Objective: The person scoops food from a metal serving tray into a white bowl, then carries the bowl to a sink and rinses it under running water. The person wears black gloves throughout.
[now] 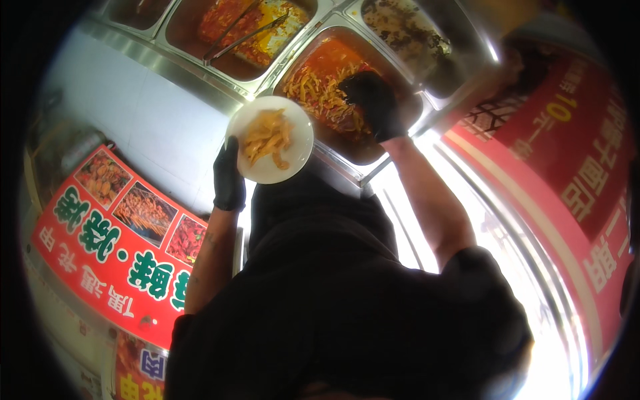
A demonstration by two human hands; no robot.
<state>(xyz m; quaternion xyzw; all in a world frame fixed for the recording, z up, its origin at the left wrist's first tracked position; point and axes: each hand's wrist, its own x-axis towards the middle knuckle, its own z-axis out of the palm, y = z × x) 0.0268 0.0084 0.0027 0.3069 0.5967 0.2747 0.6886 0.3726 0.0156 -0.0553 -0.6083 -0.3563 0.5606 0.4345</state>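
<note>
My left hand [229,179], in a black glove, grips the rim of a small white plate [301,155]. On the plate lies a small heap of yellowish-brown food pieces [268,137], perhaps chicken feet. Just right of it, my right hand [375,103], also gloved in black, reaches down into a deep metal pan [363,153]. The pan contains reddish sauce and many similar yellowish pieces [315,90]. The right hand's fingers are curled at the food, and what lies between them is hidden.
A neighbouring pan [183,57] of red, oily food has metal tongs [250,39] in it. Another pan [407,30], at the upper right, holds dark bits in pale liquid. Red printed signs [120,247] line the left; a red panel [553,147] stands right.
</note>
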